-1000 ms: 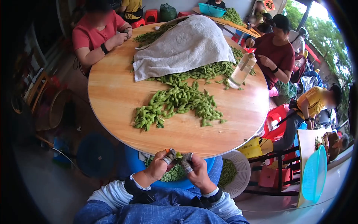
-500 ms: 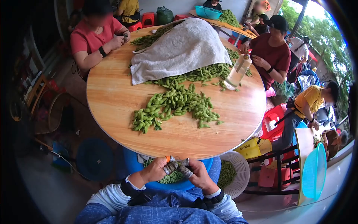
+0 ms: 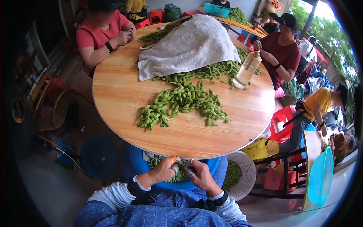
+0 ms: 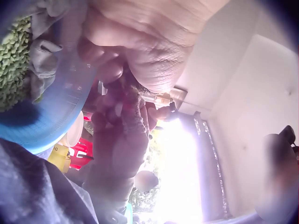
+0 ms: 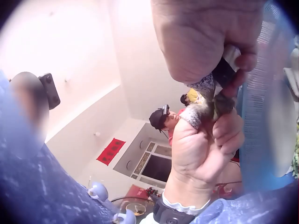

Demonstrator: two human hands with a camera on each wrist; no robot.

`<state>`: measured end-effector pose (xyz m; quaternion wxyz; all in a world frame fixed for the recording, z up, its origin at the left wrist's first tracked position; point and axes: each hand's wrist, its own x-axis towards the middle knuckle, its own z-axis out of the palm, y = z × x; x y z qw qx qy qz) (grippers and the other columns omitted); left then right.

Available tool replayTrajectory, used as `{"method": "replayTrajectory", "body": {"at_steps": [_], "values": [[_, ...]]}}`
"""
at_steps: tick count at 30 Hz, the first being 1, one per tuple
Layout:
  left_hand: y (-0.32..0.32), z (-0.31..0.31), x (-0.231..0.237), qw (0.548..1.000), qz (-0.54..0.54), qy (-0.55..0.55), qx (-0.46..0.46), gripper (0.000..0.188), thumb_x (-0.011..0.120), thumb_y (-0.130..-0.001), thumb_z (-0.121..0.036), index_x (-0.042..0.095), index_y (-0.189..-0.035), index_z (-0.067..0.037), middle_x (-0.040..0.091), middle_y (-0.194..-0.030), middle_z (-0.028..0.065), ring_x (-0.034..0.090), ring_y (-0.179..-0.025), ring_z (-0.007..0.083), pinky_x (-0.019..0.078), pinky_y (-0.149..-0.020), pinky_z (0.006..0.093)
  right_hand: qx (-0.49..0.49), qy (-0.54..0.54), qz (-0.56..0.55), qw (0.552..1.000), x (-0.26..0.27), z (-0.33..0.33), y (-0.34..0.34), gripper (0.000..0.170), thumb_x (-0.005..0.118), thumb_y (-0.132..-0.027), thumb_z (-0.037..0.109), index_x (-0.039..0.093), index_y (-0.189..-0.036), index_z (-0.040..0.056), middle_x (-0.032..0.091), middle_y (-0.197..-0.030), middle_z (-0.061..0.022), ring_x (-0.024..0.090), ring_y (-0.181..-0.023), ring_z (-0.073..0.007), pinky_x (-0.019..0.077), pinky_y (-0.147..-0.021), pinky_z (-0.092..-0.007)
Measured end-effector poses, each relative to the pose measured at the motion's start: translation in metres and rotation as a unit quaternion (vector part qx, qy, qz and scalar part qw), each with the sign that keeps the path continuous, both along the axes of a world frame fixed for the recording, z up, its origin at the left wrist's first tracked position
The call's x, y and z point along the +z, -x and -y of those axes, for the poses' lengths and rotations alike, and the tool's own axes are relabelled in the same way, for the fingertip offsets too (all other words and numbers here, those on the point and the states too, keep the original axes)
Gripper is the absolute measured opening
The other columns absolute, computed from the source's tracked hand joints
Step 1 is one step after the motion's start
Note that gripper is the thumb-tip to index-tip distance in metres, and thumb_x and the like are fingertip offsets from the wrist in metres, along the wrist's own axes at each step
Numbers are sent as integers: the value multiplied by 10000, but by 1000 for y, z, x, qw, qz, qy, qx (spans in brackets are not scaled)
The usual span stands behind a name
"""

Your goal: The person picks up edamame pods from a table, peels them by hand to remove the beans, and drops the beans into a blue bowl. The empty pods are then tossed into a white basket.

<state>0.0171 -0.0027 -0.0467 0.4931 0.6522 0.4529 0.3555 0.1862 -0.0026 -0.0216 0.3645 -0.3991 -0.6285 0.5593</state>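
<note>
Both hands meet low in the head view, above the blue tub of shelled beans. My left hand curls its fingers and pinches a small dark-green pod, seen in the right wrist view. Against it, my right hand has curled fingers on the pod's other side. Grey mottled wraps cover the thumbs, and an orange band shows on the left hand. A dark piece lies at the right fingers; what it is cannot be told. Loose green pods lie on the round table.
A grey towel covers a larger pod heap, with a clear bottle beside it. White basket of pods stands right of the tub. Two people sit across the table, at left and right. Teal basket is far right.
The hands have stayed together above the tub, with small shifts of fingers and thumbs. Bright green between them a second ago now looks darker. The head view has shifted slightly.
</note>
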Motion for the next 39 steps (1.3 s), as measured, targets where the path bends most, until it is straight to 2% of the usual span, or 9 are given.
{"method": "replayTrajectory", "body": {"at_steps": [8,11,13,16,18,22,26,35,39], "values": [[8,2,8,921,-329,-90,-186,372,502,-649,-44,504,-1020,-15,584,-793,190,558,-761,351,443,-687,410,-95,-45,158,982,-4,16,-64,144,548,-713,-13,577,-852,10,591,-749,-132,580,-680,-230,452,-611,-307],[17,5,2,907,-321,-250,-107,403,554,-661,-73,510,-1061,-56,571,-844,187,539,-843,331,436,-750,393,-219,-14,475,852,0,20,-138,156,568,-693,107,567,-820,16,575,-761,-205,557,-720,-370,455,-628,-407],[23,-3,1,923,-295,-201,-142,331,566,-672,-90,551,-1002,-64,572,-814,170,549,-798,327,443,-719,392,-314,-77,422,847,-2,26,-178,175,556,-691,78,556,-849,2,573,-764,-213,554,-699,-379,443,-613,-411],[29,6,27,937,-275,-182,-112,209,589,-684,-120,609,-888,-74,561,-744,139,560,-655,297,461,-592,362,-360,-71,205,908,28,5,-177,202,513,-783,21,552,-979,-11,581,-751,-87,517,-690,-107,424,-632,-238],[31,6,42,935,-246,-247,-64,193,591,-688,-116,609,-874,-68,551,-712,129,552,-601,284,459,-542,346,-332,-122,175,919,33,-22,-171,229,507,-780,9,545,-1006,-1,576,-797,-55,510,-710,-104,418,-646,-237],[51,-6,65,946,-106,-240,192,319,536,-755,-64,519,-1069,-14,584,-820,133,591,-723,238,462,-636,300,-264,-194,246,912,35,-104,-145,265,523,-750,39,541,-1012,2,563,-819,-109,545,-660,-179,430,-616,-281],[96,-55,45,907,-109,-218,344,492,453,-844,-178,259,-1257,8,377,-1219,229,374,-1135,329,303,-937,365,-234,-181,263,918,5,-179,-112,255,515,-742,74,558,-985,11,561,-879,-172,570,-707,-244,443,-635,-320],[40,-133,25,973,24,-68,221,563,395,-865,-318,176,-1291,-23,374,-1222,207,364,-1139,338,271,-929,432,-61,-230,289,928,39,-162,25,218,513,-699,61,571,-900,0,549,-915,-198,543,-797,-351,434,-700,-372],[47,-128,58,858,-274,-312,300,614,567,-747,-194,256,-1255,-44,413,-1184,160,411,-1068,307,163,-898,581,-95,-350,308,880,69,-148,9,278,516,-737,22,553,-1012,7,542,-984,-202,561,-811,-335,455,-683,-365]]}}
